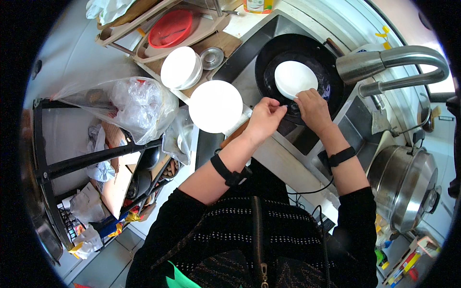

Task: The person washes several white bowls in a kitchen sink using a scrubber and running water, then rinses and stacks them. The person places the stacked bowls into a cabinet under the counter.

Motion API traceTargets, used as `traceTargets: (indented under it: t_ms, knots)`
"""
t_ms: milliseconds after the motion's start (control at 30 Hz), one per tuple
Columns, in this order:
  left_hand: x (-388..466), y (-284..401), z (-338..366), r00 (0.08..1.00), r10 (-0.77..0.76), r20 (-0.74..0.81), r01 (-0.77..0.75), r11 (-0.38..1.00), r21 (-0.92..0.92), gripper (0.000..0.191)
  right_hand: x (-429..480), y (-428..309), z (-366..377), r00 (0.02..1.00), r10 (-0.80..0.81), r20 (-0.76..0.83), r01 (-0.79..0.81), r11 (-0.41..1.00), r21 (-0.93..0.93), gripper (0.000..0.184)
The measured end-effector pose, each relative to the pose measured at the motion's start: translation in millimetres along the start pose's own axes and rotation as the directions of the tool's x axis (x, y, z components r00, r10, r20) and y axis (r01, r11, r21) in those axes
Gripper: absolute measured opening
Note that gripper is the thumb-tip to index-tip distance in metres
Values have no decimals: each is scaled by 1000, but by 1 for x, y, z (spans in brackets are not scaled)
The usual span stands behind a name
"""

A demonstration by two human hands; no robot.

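Note:
A white bowl (296, 78) is tilted over a black wok (268, 48) that stands in the steel sink (248, 84). My right hand (314, 111) grips the bowl's near rim between thumb and fingers. Just left of it, my left hand (264, 117) is near the wok's edge, its thumb and fingertips close together; whether something thin lies between them cannot be seen. At the counter edge left of that hand is a round white item (216, 106), overexposed. Stacked white bowls (181, 67) stand on a wooden board behind it, beside a small round metal lid (211, 58).
The steel faucet (394, 66) arches in from the right of the sink. A large lidded steel pot (403, 187) stands at the right. A red basket (170, 28) sits in the rack at upper left. Plastic bags (135, 104) hang over a black metal shelf frame (97, 158) at left.

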State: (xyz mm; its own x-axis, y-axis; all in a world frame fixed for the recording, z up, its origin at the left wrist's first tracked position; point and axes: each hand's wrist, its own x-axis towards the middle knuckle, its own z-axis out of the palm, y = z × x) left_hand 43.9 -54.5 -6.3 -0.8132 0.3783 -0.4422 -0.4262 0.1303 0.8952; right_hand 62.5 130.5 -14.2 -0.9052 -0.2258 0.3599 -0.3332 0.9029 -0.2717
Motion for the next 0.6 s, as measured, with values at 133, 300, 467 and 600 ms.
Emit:
traceTargets:
  t_ms: [133, 300, 467, 600]
  knots:
    - [10, 1, 0, 987, -127, 103, 154, 933, -326, 74, -6, -9, -8, 998, -39, -53, 39, 999, 10, 10]
    - [14, 0, 7, 978, -118, 170, 191, 832, -520, 73, -15, -27, -7, 994, 14, -104, -6, 997, 80, 9]
    - [20, -4, 9, 969, -121, 217, 235, 730, -642, 55, -24, -36, -9, 996, 68, -61, -61, 992, 110, 10]
    - [23, -5, 12, 987, -82, 139, 153, 751, -643, 40, -27, -30, -11, 1000, -2, -13, 1, 998, -62, 13]
